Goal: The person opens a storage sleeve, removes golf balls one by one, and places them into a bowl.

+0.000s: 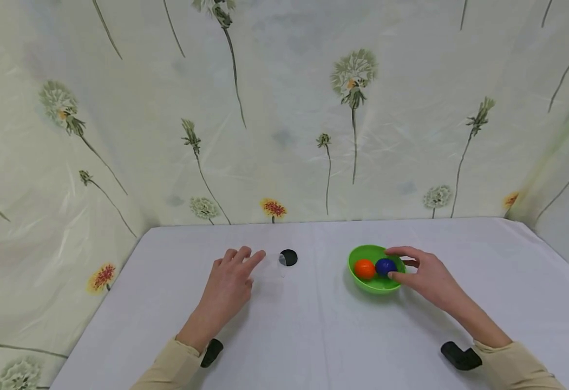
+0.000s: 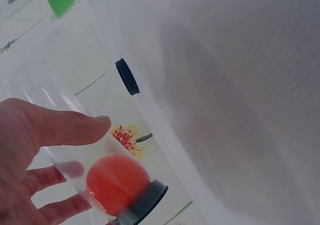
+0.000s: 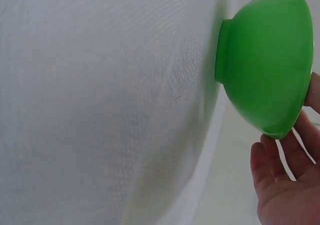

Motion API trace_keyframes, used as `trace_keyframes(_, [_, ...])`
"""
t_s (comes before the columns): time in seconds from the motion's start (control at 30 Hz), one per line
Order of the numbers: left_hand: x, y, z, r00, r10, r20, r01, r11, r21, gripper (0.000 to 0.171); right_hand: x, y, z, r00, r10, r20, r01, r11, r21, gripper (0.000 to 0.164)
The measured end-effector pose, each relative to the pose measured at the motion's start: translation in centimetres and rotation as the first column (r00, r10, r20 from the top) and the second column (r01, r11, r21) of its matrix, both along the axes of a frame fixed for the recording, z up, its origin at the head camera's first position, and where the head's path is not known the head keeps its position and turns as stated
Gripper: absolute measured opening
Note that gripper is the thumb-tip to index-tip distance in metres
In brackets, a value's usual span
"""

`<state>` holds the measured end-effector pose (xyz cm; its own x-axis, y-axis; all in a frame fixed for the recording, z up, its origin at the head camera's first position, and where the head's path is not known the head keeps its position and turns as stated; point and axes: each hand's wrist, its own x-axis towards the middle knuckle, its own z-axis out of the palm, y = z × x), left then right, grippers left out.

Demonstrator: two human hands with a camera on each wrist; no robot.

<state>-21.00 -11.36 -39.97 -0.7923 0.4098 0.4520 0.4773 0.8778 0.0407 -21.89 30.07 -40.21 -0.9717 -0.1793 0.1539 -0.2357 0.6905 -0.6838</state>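
Okay, left grip [image 1: 230, 281] is holding a clear tube [image 2: 50, 95], thumb on one side, fingers on the other. Tube is running roughly level above the white surface [image 1: 308, 336]; a black end cap [image 2: 145, 205] is closing one end, and a red ball [image 2: 117, 182] is sitting inside, right by that cap. Other end is pointing toward the bowl side. Loose black lid [image 1: 291, 257] is lying flat on the surface near that end. Right grip [image 1: 430, 276] is reaching over the rim of the green bowl [image 1: 373, 288], fingers spreading loosely around the blue ball [image 1: 385, 266], not visibly closing; can't tell if every fingertip is touching. Orange ball [image 1: 364, 269] is sitting beside the blue one in the bowl. Bowl is standing upright on the surface. Dark devices [image 1: 461, 357] are showing by both wrists, next to beige sleeves [image 1: 172, 363]. Flowered sheet [image 1: 284, 108] is hanging behind.
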Motion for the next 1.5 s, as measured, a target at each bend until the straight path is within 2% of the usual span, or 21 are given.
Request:
trace_keyframes(0.37, [0.2, 0.1, 0.0, 1.000, 0.006, 0.021, -0.006, 1.000, 0.008, 0.060, 0.3, -0.1, 0.0, 1.000, 0.006, -0.014, -0.006, 1.000, -0.015, 0.041])
trace_keyframes(0.8, [0.1, 0.1, 0.1, 1.000, 0.003, 0.020, -0.003, 1.000, 0.010, 0.060, 0.5, -0.6, 1.0, 0.999, -0.014, -0.039, 0.013, 0.999, -0.039, 0.042])
trace_keyframes(0.93, [0.1, 0.3, 0.1, 1.000, 0.005, 0.024, -0.005, 1.000, 0.011, 0.060, 0.8, -1.3, 1.5, 0.999, 0.008, -0.040, -0.012, 0.996, -0.086, 0.044])
trace_keyframes(1.17, [0.0, 0.4, 0.2, 1.000, -0.004, 0.014, 0.004, 1.000, -0.003, 0.059, 0.7, -2.8, 1.6, 0.999, 0.044, 0.008, -0.042, 0.981, -0.189, 0.046])
trace_keyframes(1.37, [0.0, 0.4, 0.3, 1.000, -0.010, -0.010, 0.010, 1.000, -0.010, 0.059, 0.2, -4.9, 1.6, 0.994, 0.106, -0.012, -0.106, 0.958, -0.267, 0.043])
trace_keyframes(1.5, [-0.1, 0.4, 0.3, 1.000, -0.015, -0.018, 0.014, 1.000, -0.019, 0.058, 0.2, -6.4, 1.9, 0.993, 0.119, -0.012, -0.117, 0.951, -0.287, 0.041])
